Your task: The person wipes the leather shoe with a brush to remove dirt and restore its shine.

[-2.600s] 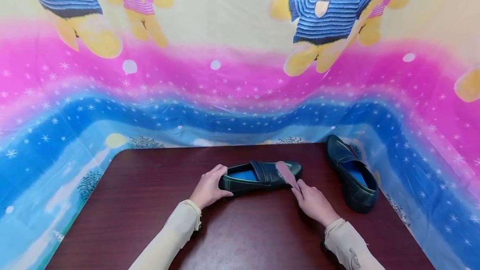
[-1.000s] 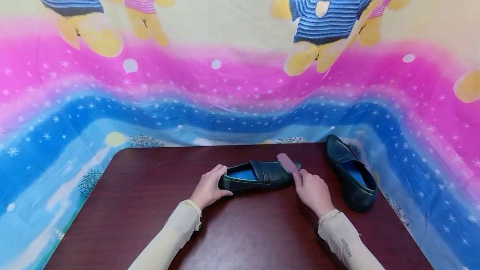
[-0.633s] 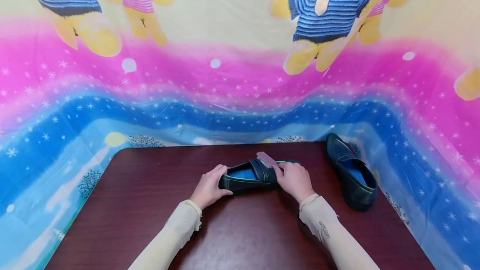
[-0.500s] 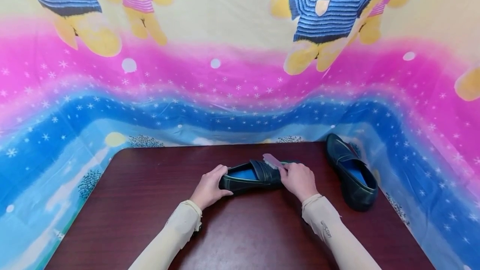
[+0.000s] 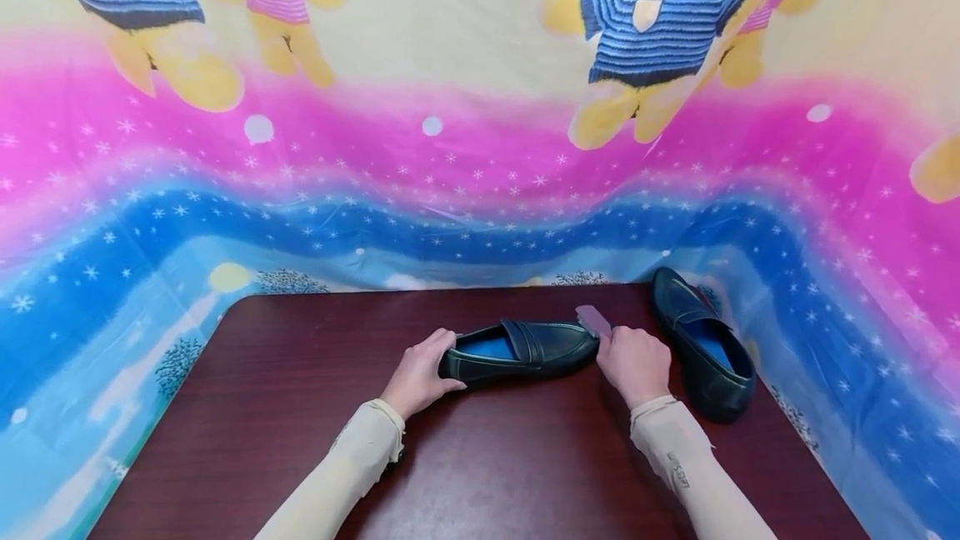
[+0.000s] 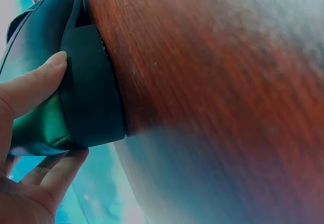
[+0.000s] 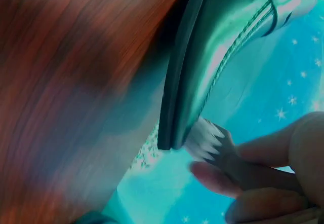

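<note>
A dark loafer (image 5: 558, 348) with a blue insole lies lengthwise on the table, toe to the right. My left hand (image 5: 420, 375) grips its heel; in the left wrist view the thumb (image 6: 43, 79) lies along one side of the heel and fingers curl round the other. My right hand (image 5: 637, 363) holds a pinkish brush (image 5: 592, 321) by its handle, at the toe end. In the right wrist view the pale bristles (image 7: 203, 139) of the brush are against the tip of the loafer's toe (image 7: 202, 77).
A second dark loafer (image 5: 705, 348) stands at the table's right edge, beyond my right hand. The brown table (image 5: 315, 432) ends at a patterned cloth (image 5: 465, 165) with bears, which hangs behind and on both sides.
The brush went from the toe back to the strap, then out right to the toe tip with my right hand. My left hand and the gripped loafer stayed in place.
</note>
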`<state>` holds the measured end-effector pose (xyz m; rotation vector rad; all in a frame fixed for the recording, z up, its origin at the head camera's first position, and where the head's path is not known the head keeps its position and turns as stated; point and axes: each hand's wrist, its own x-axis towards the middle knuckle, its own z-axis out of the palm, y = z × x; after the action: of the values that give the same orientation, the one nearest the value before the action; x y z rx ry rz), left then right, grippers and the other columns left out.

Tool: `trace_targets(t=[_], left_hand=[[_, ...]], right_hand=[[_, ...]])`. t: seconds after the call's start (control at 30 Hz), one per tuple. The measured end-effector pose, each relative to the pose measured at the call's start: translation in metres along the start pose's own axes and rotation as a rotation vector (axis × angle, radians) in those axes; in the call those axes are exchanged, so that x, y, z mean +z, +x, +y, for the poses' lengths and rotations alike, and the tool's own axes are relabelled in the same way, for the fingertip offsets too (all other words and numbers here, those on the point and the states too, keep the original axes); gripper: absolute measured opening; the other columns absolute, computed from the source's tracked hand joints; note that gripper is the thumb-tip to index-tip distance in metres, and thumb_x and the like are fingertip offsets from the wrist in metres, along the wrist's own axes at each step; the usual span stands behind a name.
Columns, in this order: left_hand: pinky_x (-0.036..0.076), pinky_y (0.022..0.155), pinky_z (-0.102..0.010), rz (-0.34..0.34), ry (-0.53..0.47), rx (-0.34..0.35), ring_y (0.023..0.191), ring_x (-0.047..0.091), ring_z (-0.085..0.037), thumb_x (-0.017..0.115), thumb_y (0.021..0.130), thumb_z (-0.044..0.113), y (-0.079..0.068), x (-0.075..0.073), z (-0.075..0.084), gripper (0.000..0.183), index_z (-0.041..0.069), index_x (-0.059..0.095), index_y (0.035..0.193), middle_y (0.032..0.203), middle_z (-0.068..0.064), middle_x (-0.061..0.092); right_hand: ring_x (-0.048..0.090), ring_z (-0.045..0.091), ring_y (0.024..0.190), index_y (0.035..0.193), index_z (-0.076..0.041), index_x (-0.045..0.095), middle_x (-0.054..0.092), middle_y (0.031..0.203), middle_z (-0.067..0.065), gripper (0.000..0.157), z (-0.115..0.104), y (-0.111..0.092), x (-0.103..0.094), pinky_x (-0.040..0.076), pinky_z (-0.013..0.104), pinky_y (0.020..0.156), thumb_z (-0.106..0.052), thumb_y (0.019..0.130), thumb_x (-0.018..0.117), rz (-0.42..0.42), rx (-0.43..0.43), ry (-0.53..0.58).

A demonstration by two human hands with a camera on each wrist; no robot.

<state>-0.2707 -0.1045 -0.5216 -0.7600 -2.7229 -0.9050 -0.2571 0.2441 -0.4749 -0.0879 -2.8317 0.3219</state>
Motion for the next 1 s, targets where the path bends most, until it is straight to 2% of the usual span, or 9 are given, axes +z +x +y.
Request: trace_targets(t=[0.17,0.33,0.47,0.53,0.6,0.73,0.83,1.0], left_hand=[[0.059,0.087,-0.039,-0.007,-0.012,-0.013,0.096,0.066,-0.020,0.095,0.075,0.021,-0.002,0.003,-0.002,0.053,0.014,0.062,0.116,0.119,0.000,0.063],[0.059,0.090,-0.042,-0.018,-0.016,-0.021,0.100,0.067,-0.022,0.094,0.076,0.022,-0.006,0.005,-0.004,0.056,0.014,0.062,0.121,0.123,-0.001,0.063],[0.057,0.093,-0.050,-0.017,-0.030,-0.029,0.104,0.068,-0.024,0.094,0.077,0.022,-0.006,0.005,-0.003,0.056,0.013,0.062,0.123,0.126,-0.003,0.064],[0.056,0.093,-0.052,-0.011,-0.025,-0.026,0.103,0.068,-0.024,0.094,0.076,0.022,-0.005,0.004,-0.003,0.056,0.012,0.062,0.122,0.125,-0.004,0.064],[0.056,0.090,-0.050,-0.010,-0.016,-0.022,0.100,0.067,-0.022,0.094,0.076,0.022,-0.004,0.003,-0.002,0.054,0.013,0.061,0.118,0.122,-0.002,0.063],[0.056,0.083,-0.037,-0.019,-0.010,-0.020,0.088,0.061,-0.015,0.095,0.076,0.022,-0.001,0.002,-0.001,0.051,0.017,0.058,0.110,0.111,0.004,0.059],[0.055,0.080,-0.032,-0.020,-0.009,-0.022,0.084,0.059,-0.013,0.095,0.075,0.022,0.000,0.001,0.000,0.050,0.018,0.057,0.107,0.108,0.006,0.058],[0.057,0.081,-0.035,-0.004,0.003,-0.010,0.087,0.061,-0.016,0.095,0.075,0.022,0.000,0.001,-0.001,0.051,0.016,0.059,0.110,0.111,0.003,0.060]], right_hand=[[0.058,0.026,0.057,0.093,-0.009,0.076,0.065,0.065,0.008,0.026,-0.019,0.000,0.008,0.048,0.046,0.052,-0.031,0.100,0.065,-0.041,-0.086,0.069],[0.055,0.020,0.059,0.102,-0.010,0.080,0.061,0.062,0.001,0.027,-0.044,0.000,0.018,0.045,0.038,0.053,-0.033,0.100,0.066,-0.107,-0.108,0.107],[0.053,0.019,0.057,0.092,-0.011,0.080,0.056,0.057,-0.001,0.025,-0.051,0.003,0.020,0.044,0.037,0.052,-0.033,0.099,0.068,-0.099,-0.120,0.095],[0.053,0.020,0.056,0.090,-0.011,0.079,0.058,0.058,0.000,0.025,-0.048,0.004,0.019,0.046,0.038,0.052,-0.032,0.098,0.069,-0.089,-0.115,0.076],[0.054,0.021,0.056,0.088,-0.011,0.079,0.061,0.060,0.002,0.025,-0.041,0.003,0.016,0.048,0.040,0.053,-0.032,0.097,0.069,-0.088,-0.095,0.059],[0.055,0.024,0.056,0.091,-0.008,0.080,0.067,0.066,0.007,0.025,-0.020,0.001,0.006,0.050,0.044,0.054,-0.030,0.097,0.069,-0.084,-0.045,0.031],[0.056,0.026,0.055,0.091,-0.005,0.079,0.069,0.069,0.013,0.027,-0.006,-0.001,0.001,0.052,0.048,0.054,-0.029,0.097,0.068,-0.058,-0.014,0.010],[0.055,0.029,0.054,0.090,0.000,0.076,0.068,0.070,0.018,0.029,0.008,-0.002,-0.003,0.053,0.052,0.053,-0.026,0.097,0.066,-0.006,0.004,0.000]])
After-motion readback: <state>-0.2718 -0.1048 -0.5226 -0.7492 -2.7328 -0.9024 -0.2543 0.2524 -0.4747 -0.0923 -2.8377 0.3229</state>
